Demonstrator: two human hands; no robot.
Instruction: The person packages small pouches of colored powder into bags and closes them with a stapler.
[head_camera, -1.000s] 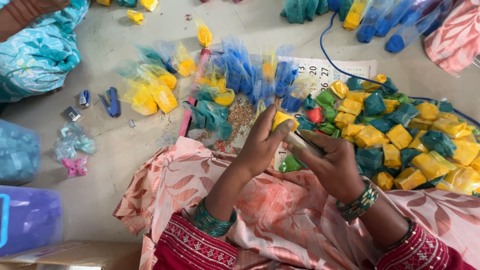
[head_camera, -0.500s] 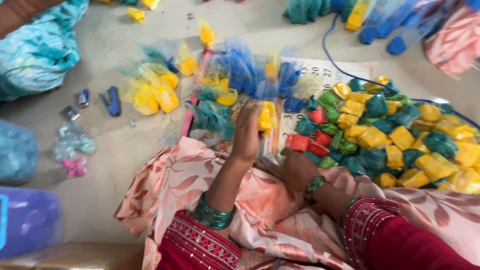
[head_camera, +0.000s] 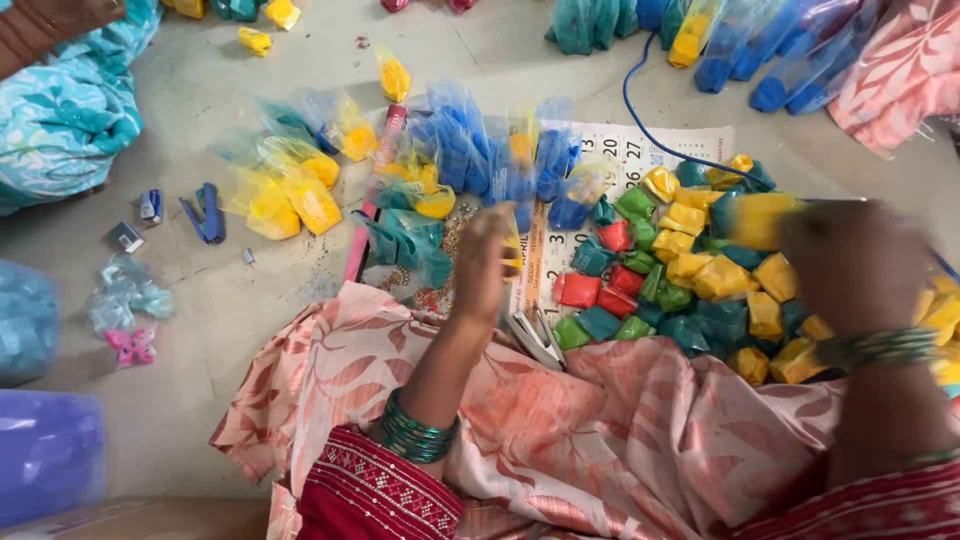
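— What's closest to you?

— My lap, draped in peach floral cloth (head_camera: 620, 430), with a small metal stapler (head_camera: 537, 338) lying at its edge, just past my left wrist.

— And your left hand?

— My left hand (head_camera: 487, 262) is raised above the cloth, fingers pinched on a small clear packet with yellow filling (head_camera: 512, 250) (it is blurred, so I see little more than the colour).

— The right one?

— My right hand (head_camera: 845, 262) hangs over the heap of folded packets (head_camera: 700, 285), green, yellow, red and teal, which lie on a printed calendar sheet (head_camera: 600, 190). It is smeared with motion. A yellow packet (head_camera: 762, 218) sits at its fingertips, but whether I grip it I cannot tell.

— Further out?

— Beyond my left hand, a row of tied bags (head_camera: 480, 160), blue, teal and yellow, lies on the grey floor (head_camera: 200, 290). To the left lie a blue stapler (head_camera: 205, 213) and a pink bow (head_camera: 132, 344). A blue cord (head_camera: 640, 110) runs toward more bags along the far edge.
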